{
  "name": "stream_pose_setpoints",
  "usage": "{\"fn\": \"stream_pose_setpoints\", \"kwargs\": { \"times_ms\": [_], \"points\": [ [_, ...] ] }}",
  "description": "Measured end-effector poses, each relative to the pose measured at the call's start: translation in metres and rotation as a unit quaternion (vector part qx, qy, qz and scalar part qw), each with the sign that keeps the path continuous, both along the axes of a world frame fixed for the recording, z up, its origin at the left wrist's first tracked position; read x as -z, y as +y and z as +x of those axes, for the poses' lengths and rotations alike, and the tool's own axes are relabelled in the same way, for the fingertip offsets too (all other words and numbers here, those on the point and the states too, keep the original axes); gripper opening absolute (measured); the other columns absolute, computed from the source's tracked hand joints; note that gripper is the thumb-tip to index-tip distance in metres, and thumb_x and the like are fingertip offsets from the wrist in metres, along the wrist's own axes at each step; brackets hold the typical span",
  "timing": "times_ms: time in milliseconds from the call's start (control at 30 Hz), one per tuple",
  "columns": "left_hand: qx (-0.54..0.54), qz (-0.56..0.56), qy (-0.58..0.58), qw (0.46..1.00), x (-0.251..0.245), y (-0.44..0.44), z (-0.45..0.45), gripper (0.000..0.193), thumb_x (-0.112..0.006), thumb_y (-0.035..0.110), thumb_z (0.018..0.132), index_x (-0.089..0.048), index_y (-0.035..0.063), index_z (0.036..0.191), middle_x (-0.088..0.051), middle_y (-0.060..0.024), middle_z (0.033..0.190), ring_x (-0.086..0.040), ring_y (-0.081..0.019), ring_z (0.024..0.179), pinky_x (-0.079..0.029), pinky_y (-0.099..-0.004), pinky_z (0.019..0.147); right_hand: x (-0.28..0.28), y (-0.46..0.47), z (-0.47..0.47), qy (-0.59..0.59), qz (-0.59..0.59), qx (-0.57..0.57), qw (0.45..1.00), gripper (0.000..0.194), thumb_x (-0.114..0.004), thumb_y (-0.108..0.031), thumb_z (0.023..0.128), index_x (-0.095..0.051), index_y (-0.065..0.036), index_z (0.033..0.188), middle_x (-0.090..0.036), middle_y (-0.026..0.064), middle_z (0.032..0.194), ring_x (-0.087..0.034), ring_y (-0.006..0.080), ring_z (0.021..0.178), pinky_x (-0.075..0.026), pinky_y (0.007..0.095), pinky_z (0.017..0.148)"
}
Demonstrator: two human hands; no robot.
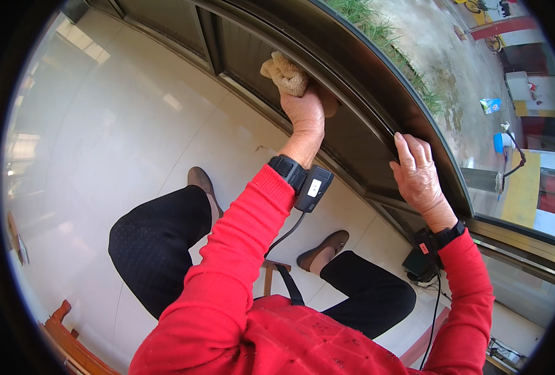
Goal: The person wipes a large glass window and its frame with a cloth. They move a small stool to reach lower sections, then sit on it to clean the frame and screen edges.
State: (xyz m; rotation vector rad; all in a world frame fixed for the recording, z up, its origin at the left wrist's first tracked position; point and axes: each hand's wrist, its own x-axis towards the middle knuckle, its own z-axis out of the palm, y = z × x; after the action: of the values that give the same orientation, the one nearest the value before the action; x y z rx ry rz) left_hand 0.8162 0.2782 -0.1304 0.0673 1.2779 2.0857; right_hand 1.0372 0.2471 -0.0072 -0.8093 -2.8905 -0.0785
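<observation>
A bunched tan terry cloth [286, 74] is gripped in my left hand [304, 108], which is against the dark lower panel [352, 145] of a metal-framed window or sliding door. Part of the fingers is hidden behind the wrist and the cloth. My right hand [417, 171] rests its fingertips on the dark metal rail [371, 101] above that panel and holds nothing. Its fingers are slightly bent and a little apart. Each wrist wears a black strap with a small cabled device [314, 187].
Pale floor tiles [132, 122] lie below, with my shoes [326, 248] near the frame. Wooden furniture [66, 335] stands at lower left. A black box with cables [420, 262] sits by the right wrist. Outside the glass are grass [376, 28], a blue packet [490, 105] and a bucket [503, 142].
</observation>
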Motion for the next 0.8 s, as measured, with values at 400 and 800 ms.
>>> {"fn": "stream_pose_setpoints", "kwargs": {
  "times_ms": [400, 800],
  "points": [
    [-0.016, -0.103, -0.021, 0.994, 0.080, 0.012, -0.005, 0.042, -0.065, 0.010, 0.091, -0.053, 0.0044, 0.131, -0.063, -0.0072, 0.124, -0.059, -0.0198, 0.116, -0.044, -0.0325, 0.101, -0.004, 0.000, -0.003, -0.005, -0.013, 0.001, 1.000, 0.072, -0.074, 0.003, 0.072, -0.046, 0.000, 0.138, -0.051, 0.0195, 0.125, -0.053, 0.0384, 0.109, -0.050, 0.0455, 0.093],
    [0.041, -0.323, -0.020, 0.945, 0.233, 0.031, -0.013, 0.047, -0.069, 0.022, 0.089, -0.056, 0.0091, 0.132, -0.065, -0.0068, 0.124, -0.062, -0.0223, 0.113, -0.048, -0.0349, 0.094, -0.002, 0.001, -0.002, -0.025, -0.017, 0.008, 1.000, 0.075, -0.075, 0.005, 0.068, -0.047, 0.000, 0.137, -0.052, 0.0194, 0.126, -0.053, 0.0375, 0.109, -0.050, 0.0452, 0.094]
  ]
}}
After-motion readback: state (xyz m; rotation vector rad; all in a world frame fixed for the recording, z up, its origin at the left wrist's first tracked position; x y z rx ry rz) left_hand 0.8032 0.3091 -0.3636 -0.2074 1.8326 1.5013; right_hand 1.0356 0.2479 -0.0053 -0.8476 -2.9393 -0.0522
